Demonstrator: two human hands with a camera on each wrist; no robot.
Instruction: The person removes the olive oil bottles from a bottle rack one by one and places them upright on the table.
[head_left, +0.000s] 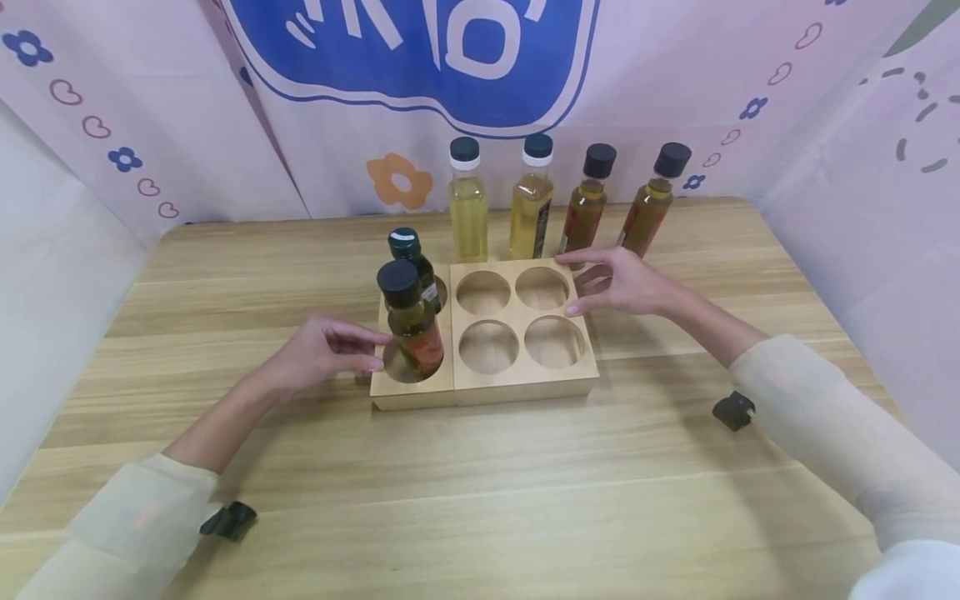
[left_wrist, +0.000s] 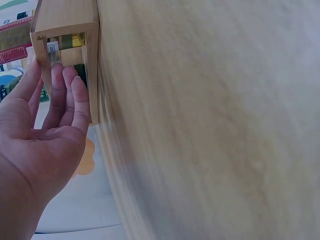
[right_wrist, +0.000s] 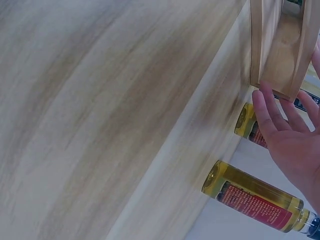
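Two wooden bottle racks stand side by side: a narrow rack at left and a wider rack with several round holes at right. In the narrow one stand a black-capped oil bottle, leaning slightly, and a dark green-capped bottle behind it. My left hand touches the narrow rack's left end; the left wrist view shows fingertips at its hollow side. My right hand rests its fingers against the wider rack's right end, near the back corner. Neither hand touches a bottle.
Behind the racks stand two pale yellow oil bottles with dark caps. Right of them are two darker oil bottles with black caps, close to my right hand. A printed cloth hangs along the back edge of the wooden table.
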